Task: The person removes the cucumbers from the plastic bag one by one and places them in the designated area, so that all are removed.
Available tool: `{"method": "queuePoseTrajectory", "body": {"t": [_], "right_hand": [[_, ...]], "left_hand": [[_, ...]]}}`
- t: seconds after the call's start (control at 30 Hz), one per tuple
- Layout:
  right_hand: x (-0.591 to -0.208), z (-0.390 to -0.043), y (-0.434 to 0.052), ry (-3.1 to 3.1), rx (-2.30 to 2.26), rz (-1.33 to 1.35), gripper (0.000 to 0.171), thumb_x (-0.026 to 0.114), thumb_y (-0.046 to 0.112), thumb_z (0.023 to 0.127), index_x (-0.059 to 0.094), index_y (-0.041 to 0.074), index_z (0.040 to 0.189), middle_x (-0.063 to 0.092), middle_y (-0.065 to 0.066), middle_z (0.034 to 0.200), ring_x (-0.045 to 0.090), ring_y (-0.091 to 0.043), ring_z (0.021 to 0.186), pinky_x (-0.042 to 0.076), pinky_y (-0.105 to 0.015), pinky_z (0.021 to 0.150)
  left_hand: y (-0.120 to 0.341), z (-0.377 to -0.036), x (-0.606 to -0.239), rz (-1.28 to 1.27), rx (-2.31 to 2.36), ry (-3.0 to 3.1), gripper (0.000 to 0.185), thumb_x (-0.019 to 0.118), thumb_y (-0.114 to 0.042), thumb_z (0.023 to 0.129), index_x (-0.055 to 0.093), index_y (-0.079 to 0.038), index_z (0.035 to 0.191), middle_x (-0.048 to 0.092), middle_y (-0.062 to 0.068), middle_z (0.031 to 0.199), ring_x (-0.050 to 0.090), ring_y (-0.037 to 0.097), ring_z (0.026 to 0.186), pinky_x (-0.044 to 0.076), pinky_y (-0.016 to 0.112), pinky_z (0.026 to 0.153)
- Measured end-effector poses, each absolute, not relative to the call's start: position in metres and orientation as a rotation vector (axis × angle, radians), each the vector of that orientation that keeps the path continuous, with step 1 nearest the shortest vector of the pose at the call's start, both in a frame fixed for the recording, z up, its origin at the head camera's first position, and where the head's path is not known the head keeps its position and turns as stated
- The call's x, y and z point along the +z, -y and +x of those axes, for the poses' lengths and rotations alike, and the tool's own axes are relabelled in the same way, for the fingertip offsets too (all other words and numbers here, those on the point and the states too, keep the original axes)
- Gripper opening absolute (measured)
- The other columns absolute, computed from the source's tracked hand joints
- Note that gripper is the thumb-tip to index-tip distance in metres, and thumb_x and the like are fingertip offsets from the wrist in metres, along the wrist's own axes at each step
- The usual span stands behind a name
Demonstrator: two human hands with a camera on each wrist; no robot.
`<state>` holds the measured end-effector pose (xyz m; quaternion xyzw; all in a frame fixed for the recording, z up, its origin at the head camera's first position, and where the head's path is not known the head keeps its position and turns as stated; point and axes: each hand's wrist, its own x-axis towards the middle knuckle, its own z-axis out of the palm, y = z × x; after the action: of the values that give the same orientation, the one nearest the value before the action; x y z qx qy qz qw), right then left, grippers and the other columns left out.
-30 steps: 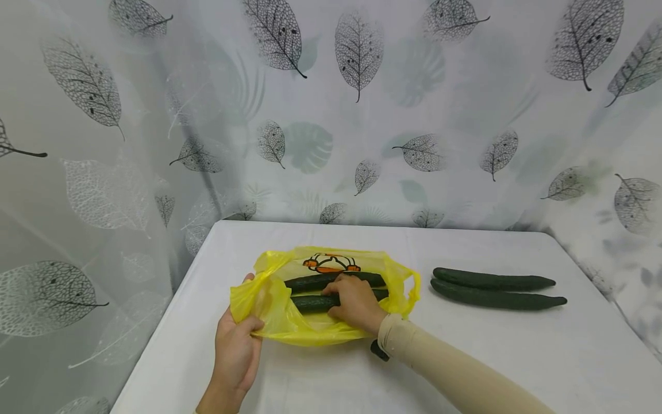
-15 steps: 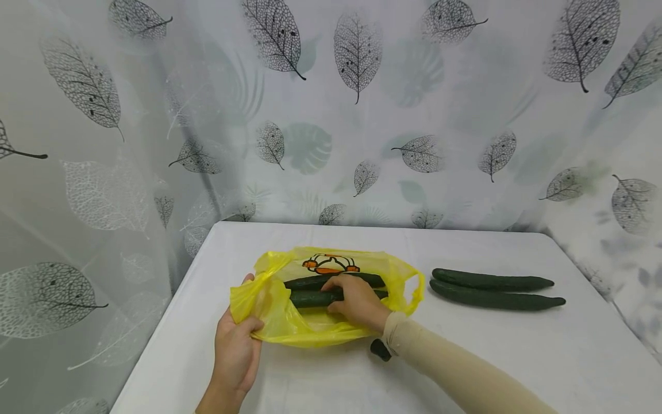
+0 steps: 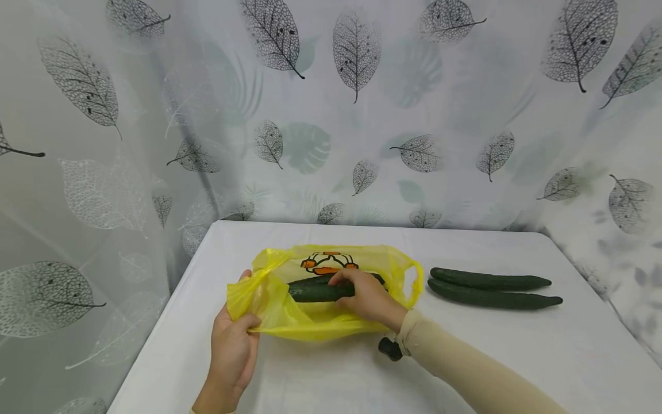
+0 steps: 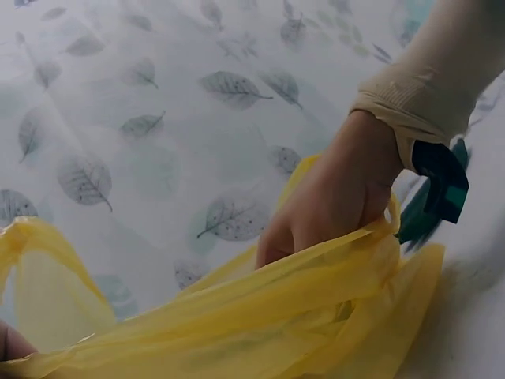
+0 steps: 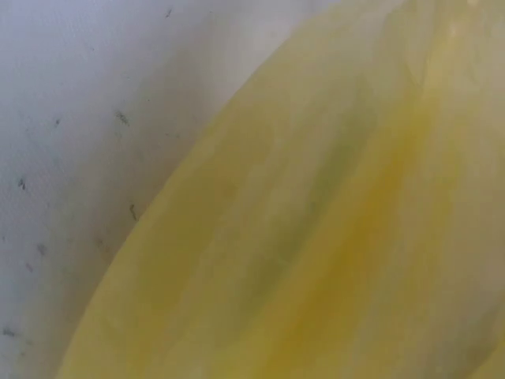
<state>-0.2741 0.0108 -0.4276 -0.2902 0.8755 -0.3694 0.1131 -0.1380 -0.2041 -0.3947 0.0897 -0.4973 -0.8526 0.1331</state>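
Note:
A yellow plastic bag (image 3: 310, 328) lies on its side, its mouth held wide. My left hand (image 3: 233, 351) pinches the left edge of the bag's mouth between thumb and fingers. Inside it lie two dark green cucumbers, the near cucumber (image 3: 315, 292) partly over the far one. My right hand (image 3: 369, 296) reaches into the bag and grips the near cucumber from above, hiding its right part. In the left wrist view the right hand (image 4: 331, 193) dips behind the yellow plastic. Blurred yellow film fills most of the right wrist view.
Two more cucumbers (image 3: 491, 287) lie side by side on the white table (image 3: 465, 247), right of the bag. A small dark camera (image 3: 390, 349) is on the right wrist. A leaf-patterned curtain (image 3: 320, 115) stands behind and left of the table.
My right hand has shifted slightly right and its cucumber has moved back against the far one, now overlapping it. The left hand keeps its hold on the bag.

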Motion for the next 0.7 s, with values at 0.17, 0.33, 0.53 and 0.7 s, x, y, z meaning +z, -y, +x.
{"method": "queuePoseTrajectory", "body": {"t": [0.17, 0.33, 0.53, 0.7], "right_hand": [[-0.425, -0.276, -0.013, -2.584, -1.117, -0.840, 0.033, 0.072, 0.015, 0.075, 0.060, 0.026, 0.103, 0.057, 0.009, 0.107, 0.051, -0.016, 0.105, 0.042, -0.036, 0.090], [-0.424, -0.277, -0.014, -2.594, -1.126, -0.829, 0.034, 0.073, 0.015, 0.075, 0.059, 0.026, 0.104, 0.057, 0.010, 0.104, 0.053, -0.014, 0.100, 0.042, -0.034, 0.089], [-0.422, -0.277, -0.013, -2.599, -1.144, -0.820, 0.033, 0.073, 0.016, 0.076, 0.059, 0.025, 0.104, 0.057, 0.010, 0.101, 0.053, -0.012, 0.097, 0.043, -0.033, 0.088], [-0.418, -0.277, -0.013, -2.590, -1.168, -0.810, 0.031, 0.073, 0.015, 0.076, 0.059, 0.023, 0.104, 0.057, 0.009, 0.102, 0.053, -0.012, 0.097, 0.043, -0.033, 0.088]], "left_hand": [[0.206, -0.138, -0.394, 0.235, -2.477, 1.416, 0.074, 0.026, 0.022, 0.074, 0.018, 0.000, 0.144, 0.023, -0.004, 0.147, 0.028, 0.012, 0.131, 0.030, 0.023, 0.102], [0.210, -0.137, -0.391, 0.237, -2.468, 1.431, 0.073, 0.027, 0.021, 0.075, 0.014, -0.001, 0.144, 0.019, -0.003, 0.148, 0.025, 0.014, 0.132, 0.030, 0.025, 0.103], [0.214, -0.139, -0.389, 0.233, -2.453, 1.435, 0.075, 0.026, 0.022, 0.074, 0.013, -0.001, 0.144, 0.018, -0.002, 0.149, 0.024, 0.014, 0.133, 0.030, 0.024, 0.103], [0.216, -0.141, -0.386, 0.217, -2.452, 1.450, 0.075, 0.025, 0.021, 0.074, 0.012, -0.001, 0.144, 0.017, -0.002, 0.149, 0.024, 0.014, 0.133, 0.029, 0.024, 0.103]]}}
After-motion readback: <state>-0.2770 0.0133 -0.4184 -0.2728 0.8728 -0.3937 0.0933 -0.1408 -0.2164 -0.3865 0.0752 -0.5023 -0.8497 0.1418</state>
